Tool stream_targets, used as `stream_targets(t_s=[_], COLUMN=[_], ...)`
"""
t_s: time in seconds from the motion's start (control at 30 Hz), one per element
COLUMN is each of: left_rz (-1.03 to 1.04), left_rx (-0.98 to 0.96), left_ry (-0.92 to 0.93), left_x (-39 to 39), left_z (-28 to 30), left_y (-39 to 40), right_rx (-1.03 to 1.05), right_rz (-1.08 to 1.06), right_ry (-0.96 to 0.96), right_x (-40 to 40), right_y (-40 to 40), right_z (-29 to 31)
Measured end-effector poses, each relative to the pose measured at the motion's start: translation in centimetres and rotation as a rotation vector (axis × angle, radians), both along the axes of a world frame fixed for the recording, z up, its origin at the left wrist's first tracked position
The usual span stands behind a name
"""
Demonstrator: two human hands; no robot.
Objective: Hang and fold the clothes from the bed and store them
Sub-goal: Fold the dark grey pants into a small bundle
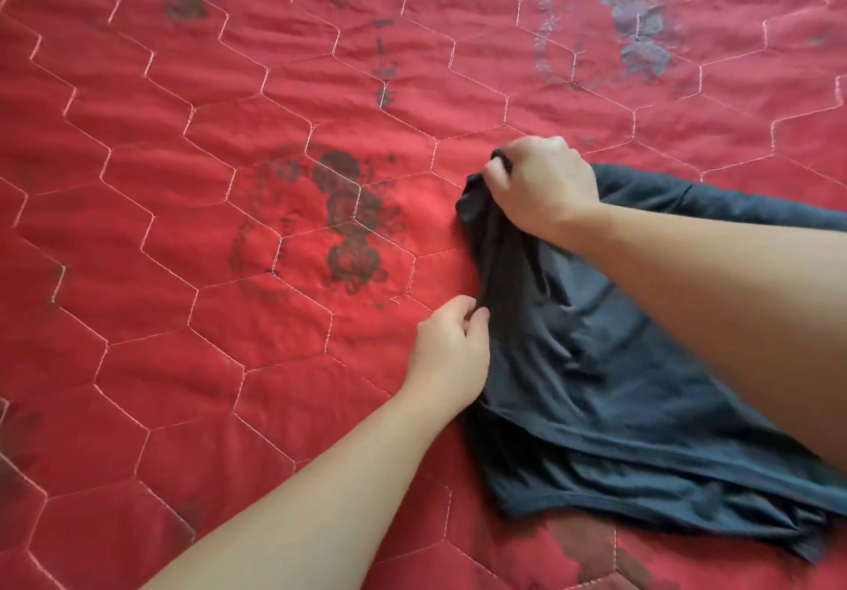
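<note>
The left half of the frame shows only the bed [192, 204], covered with a red quilt with pale stitched hexagons and faded dark flower prints. No other clothes are visible there.

Coming from the lower left, the left hand [451, 351] reaches to the centre of the frame. Its fingers [476, 314] are closed in a pinch on the left edge of a dark blue-grey garment [596, 383], low on that edge.

The garment lies flat but wrinkled on the quilt in the right half of the frame. Its long axis runs from the upper centre down to the lower right corner, and one part goes out under the right forearm toward the right edge.

The right hand [541, 181] comes from the right edge and is closed in a fist on the upper left corner of the garment, so the cloth is bunched there. Both hands hold the same left edge, the right hand higher in the frame and the left hand lower.

I judge that this is a fold step: the main body of the cloth lies to the right of both hands, so the held edge probably goes over to the right.
</note>
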State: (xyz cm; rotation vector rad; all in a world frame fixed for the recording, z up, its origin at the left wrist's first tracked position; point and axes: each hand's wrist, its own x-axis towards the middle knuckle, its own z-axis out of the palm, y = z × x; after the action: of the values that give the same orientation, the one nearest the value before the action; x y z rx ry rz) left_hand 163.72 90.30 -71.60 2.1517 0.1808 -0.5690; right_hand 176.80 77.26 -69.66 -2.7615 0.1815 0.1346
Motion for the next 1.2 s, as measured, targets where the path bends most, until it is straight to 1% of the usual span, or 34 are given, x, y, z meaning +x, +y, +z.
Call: stream_targets(t_s=[0.03, 0.07, 0.13, 0.17, 0.23, 0.27, 0.3, 0.33, 0.4, 0.47, 0.53, 0.57, 0.6, 0.63, 0.67, 0.7, 0.8, 0.83, 0.87, 0.9, 0.93, 1.0, 1.03, 1.07, 1.13, 1.2], left_rz=[0.078, 0.136, 0.175, 0.179, 0.191, 0.194, 0.189, 0.181, 0.164, 0.182, 0.210, 0.210, 0.189, 0.159, 0.140, 0.133, 0.132, 0.135, 0.133, 0.087, 0.004, -0.219, -0.336, -0.453, -0.676, -0.808], left_rx=[-0.038, -0.057, -0.064, -0.067, -0.075, -0.074, -0.071, -0.071, -0.056, -0.053, -0.080, -0.086, -0.083, -0.068, -0.045, -0.025, 0.002, 0.006, 0.011, 0.046, 0.142, 0.322, 0.360, 0.386, 0.458, 0.551], left_ry=[0.033, 0.049, 0.064, 0.075, 0.091, 0.100, 0.107, 0.107, 0.096, 0.087, 0.092, 0.091, 0.079, 0.058, 0.041, 0.016, -0.022, -0.032, -0.087, -0.184, -0.300, -0.518, -0.600, -0.637, -0.578, -0.546], left_x=[0.1, 0.1, 0.0, -0.1, -0.5, -0.5, -0.7, -0.8, -0.9, -0.8, -0.8, -0.9, -1.0, -1.0, -1.0, -1.0, -1.1, -1.4, -2.0, -2.6, -3.3, -4.6, -5.2, -5.6, -6.5, -7.0], left_z=[-0.4, -0.7, -0.9, -0.9, -0.9, -0.9, -1.0, -1.1, -1.1, -1.1, -1.1, -1.3, -1.4, -1.6, -1.6, -1.7, -1.6, -1.4, -1.4, -1.4, -1.3, -0.9, -0.8, -0.6, -0.3, -0.5], left_y=[-0.1, -0.3, -0.5, -0.6, -0.4, -0.3, -0.2, -0.2, -0.1, -0.2, -0.3, -0.3, -0.3, -0.3, -0.4, -0.4, -0.8, -0.8, -0.7, -0.6, -0.5, -0.8, -0.9, -0.9, -0.8, -0.4], right_rx=[0.088, 0.150, 0.193, 0.179, 0.052, 0.005, 0.015, 0.069, 0.245, 0.329, 0.284, 0.175, -0.009, -0.189, -0.290, -0.311, -0.169, -0.157, -0.157, -0.160, -0.156, -0.136, -0.129, -0.117, -0.094, -0.103], right_rz=[-0.031, -0.035, -0.014, -0.037, -0.095, -0.088, -0.075, -0.061, -0.037, 0.043, 0.178, 0.300, 0.455, 0.595, 0.684, 0.700, 0.553, 0.522, 0.511, 0.504, 0.494, 0.458, 0.441, 0.421, 0.337, 0.194], right_ry=[-0.002, 0.037, 0.129, 0.147, 0.194, 0.223, 0.229, 0.208, 0.187, 0.215, 0.141, 0.077, 0.053, 0.075, 0.109, 0.123, 0.022, -0.015, -0.045, -0.055, -0.056, -0.058, -0.051, -0.039, -0.043, -0.076], right_x=[0.4, 0.5, 0.7, 0.8, 1.2, 1.4, 1.7, 1.9, 2.2, 1.9, 0.6, -0.5, -1.8, -3.0, -4.3, -5.6, -10.0, -12.1, -14.5, -17.2, -20.0, -25.5, -27.8, -29.8, -32.6, -33.6], right_y=[0.2, 0.5, 0.7, 0.6, 0.4, 0.4, 0.5, 0.7, 1.5, 2.0, 1.5, 0.9, 0.3, -0.2, -0.7, -1.2, -3.1, -3.9, -5.0, -6.1, -7.3, -9.4, -10.3, -11.0, -12.3, -13.9], right_z=[-0.1, -0.3, -1.1, -1.3, -1.2, -1.2, -1.4, -1.5, -1.4, -1.6, -1.7, -1.9, -2.0, -2.3, -2.6, -2.7, -2.4, -2.3, -2.4, -2.5, -2.6, -2.7, -2.8, -2.9, -2.8, -2.6])
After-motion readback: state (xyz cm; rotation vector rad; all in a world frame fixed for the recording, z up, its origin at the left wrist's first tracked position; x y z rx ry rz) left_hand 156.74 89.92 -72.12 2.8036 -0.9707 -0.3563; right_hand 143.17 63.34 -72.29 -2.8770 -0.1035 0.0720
